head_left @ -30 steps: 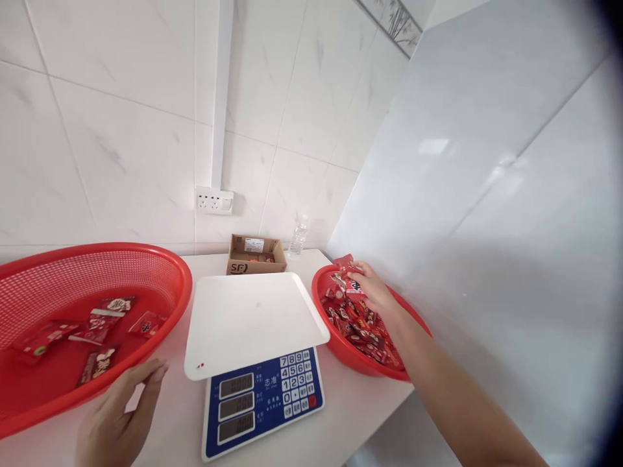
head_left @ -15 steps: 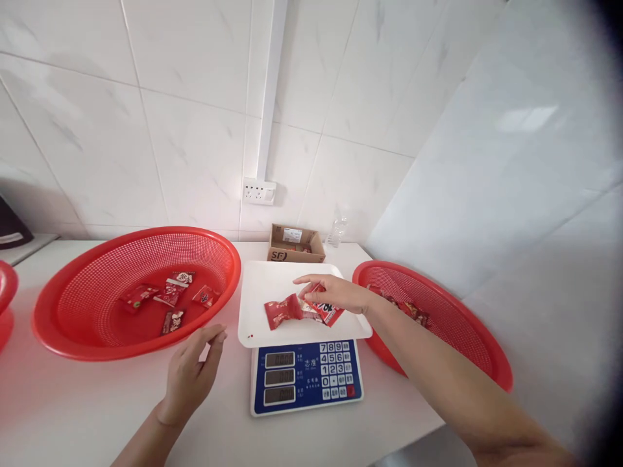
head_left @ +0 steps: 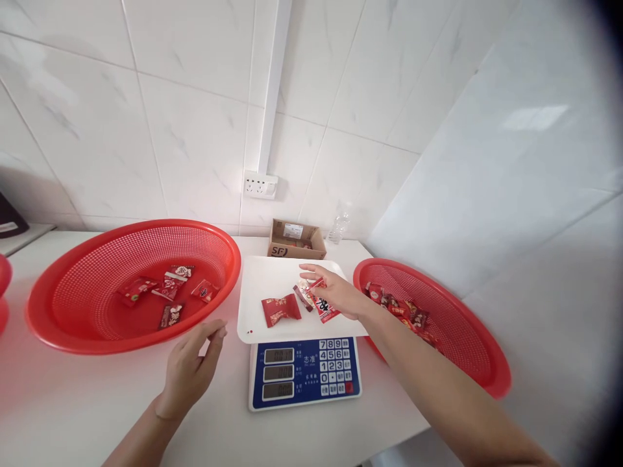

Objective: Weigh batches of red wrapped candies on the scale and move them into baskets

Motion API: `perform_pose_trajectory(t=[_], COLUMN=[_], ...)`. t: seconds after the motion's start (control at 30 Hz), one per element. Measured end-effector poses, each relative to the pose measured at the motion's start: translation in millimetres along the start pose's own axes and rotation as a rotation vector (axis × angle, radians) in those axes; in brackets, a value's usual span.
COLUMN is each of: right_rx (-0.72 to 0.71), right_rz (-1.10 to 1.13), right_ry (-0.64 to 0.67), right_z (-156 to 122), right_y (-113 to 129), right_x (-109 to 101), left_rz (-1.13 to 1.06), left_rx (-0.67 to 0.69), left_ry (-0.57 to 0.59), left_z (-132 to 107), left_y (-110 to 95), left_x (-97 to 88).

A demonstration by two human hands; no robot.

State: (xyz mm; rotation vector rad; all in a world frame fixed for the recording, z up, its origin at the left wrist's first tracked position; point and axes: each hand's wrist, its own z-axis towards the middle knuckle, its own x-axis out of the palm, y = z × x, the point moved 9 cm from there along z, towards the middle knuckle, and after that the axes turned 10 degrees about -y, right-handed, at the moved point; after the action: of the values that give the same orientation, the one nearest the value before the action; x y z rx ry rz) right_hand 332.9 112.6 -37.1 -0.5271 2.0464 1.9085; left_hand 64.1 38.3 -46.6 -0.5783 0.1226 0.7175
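A blue electronic scale [head_left: 304,373] with a white weighing tray [head_left: 272,285] stands on the white counter. Red snack packets [head_left: 280,309] lie on the tray. My right hand [head_left: 335,293] hovers over the tray with fingers spread, touching the packets beneath it [head_left: 324,308]. My left hand [head_left: 192,370] rests on the counter left of the scale, fingers loosely apart, holding nothing. A large red basket [head_left: 131,285] at the left holds several red packets [head_left: 168,292]. A second red basket [head_left: 438,324] at the right holds several more packets [head_left: 399,308].
A small cardboard box [head_left: 296,240] and a clear plastic bottle [head_left: 339,228] stand against the tiled wall behind the scale. A wall socket [head_left: 259,185] is above them. Another red rim [head_left: 4,285] shows at the far left. The counter's edge runs just right of the right basket.
My right hand came from the right basket with packets, laid them on the scale tray, and has now opened over them. The view swung left; the left hand stayed beside the scale.
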Motion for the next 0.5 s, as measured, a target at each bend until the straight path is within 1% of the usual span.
perform_pose_trajectory(t=[0.1, 0.2, 0.27, 0.37, 0.43, 0.5], right_rx=[0.062, 0.066, 0.042, 0.039, 0.042, 0.047], right_rz=[-0.018, -0.011, 0.021, 0.139, 0.242, 0.327], right_ry=[0.034, 0.046, 0.003, -0.079, -0.138, -0.18], right_z=[-1.6, -1.9, -0.3, 4.4, 9.7, 16.8], right_y=[-4.5, -6.3, -4.9, -0.2, 6.3, 13.2], right_x=[0.3, -1.4, -6.1, -9.9, -8.2, -2.2], left_rz=[-0.007, -0.011, -0.011, -0.02, -0.022, -0.018], left_rx=[0.006, 0.03, 0.042, 0.043, 0.033, 0.025], left_ry=[-0.001, -0.009, -0.008, -0.011, -0.003, 0.003], left_z=[0.1, 1.3, 2.3, 3.4, 3.2, 2.5], left_y=[-0.7, -3.3, -4.9, -6.2, -6.1, -5.4], left_x=[-0.9, -1.8, -1.6, -1.8, -1.3, -1.1])
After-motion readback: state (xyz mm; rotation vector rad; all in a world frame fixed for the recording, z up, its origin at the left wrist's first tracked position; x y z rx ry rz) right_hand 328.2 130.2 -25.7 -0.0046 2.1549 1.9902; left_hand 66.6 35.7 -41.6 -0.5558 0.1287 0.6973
